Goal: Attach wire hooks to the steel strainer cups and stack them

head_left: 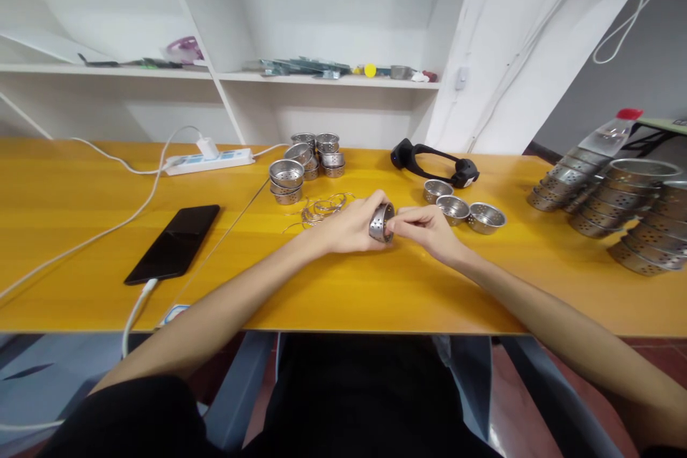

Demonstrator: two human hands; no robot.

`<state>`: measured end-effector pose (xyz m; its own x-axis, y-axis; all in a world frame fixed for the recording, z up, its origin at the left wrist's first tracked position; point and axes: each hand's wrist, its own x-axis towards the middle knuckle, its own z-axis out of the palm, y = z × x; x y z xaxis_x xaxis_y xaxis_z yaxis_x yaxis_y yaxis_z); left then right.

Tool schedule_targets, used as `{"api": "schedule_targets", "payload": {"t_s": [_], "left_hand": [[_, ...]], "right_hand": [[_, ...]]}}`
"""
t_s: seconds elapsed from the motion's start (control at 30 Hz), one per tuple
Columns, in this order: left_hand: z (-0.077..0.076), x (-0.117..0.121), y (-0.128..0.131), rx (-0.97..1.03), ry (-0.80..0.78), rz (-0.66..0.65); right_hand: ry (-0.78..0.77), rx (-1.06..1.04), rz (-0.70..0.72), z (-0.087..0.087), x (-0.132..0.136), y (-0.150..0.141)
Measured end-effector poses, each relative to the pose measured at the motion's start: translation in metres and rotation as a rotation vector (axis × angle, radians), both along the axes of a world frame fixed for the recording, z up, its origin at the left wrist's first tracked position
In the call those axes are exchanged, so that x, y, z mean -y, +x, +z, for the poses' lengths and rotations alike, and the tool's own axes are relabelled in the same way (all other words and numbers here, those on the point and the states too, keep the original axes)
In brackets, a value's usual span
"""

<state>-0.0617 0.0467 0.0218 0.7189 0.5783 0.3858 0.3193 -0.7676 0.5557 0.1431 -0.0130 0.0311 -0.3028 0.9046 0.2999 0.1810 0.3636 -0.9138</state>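
Observation:
Above the middle of the table, my left hand (351, 224) is closed around a small perforated metal cup (378, 223). The cup is tipped on its side, its open mouth facing right. My right hand (432, 230) has its fingers pinched together at that mouth, and the fingertips reach just inside the rim. Anything between those fingertips is too small to make out. Thin wire rings (318, 210) lie in a loose tangle left of my left hand. Behind my right hand stand three similar perforated cups (452, 208).
Stacked perforated cups (286, 175) stand at the back, left of centre. Taller stacks (647, 236) and a red-capped bottle (612, 132) are at right. A black headset-like device (434, 166), a phone (172, 243) with its cable, and a power strip (215, 160) also occupy the table.

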Motion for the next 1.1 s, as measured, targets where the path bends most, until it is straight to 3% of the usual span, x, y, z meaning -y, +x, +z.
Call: {"api": "schedule_targets", "payload": {"t_s": [0.8, 1.1], "left_hand": [[0.004, -0.002, -0.004, -0.024, -0.032, -0.075], [-0.002, -0.014, -0.007, 0.006, 0.003, -0.046]], "right_hand": [[0.008, -0.006, 0.076, -0.002, 0.003, 0.002], [0.156, 0.101, 0.083, -0.004, -0.007, 0.009]]}}
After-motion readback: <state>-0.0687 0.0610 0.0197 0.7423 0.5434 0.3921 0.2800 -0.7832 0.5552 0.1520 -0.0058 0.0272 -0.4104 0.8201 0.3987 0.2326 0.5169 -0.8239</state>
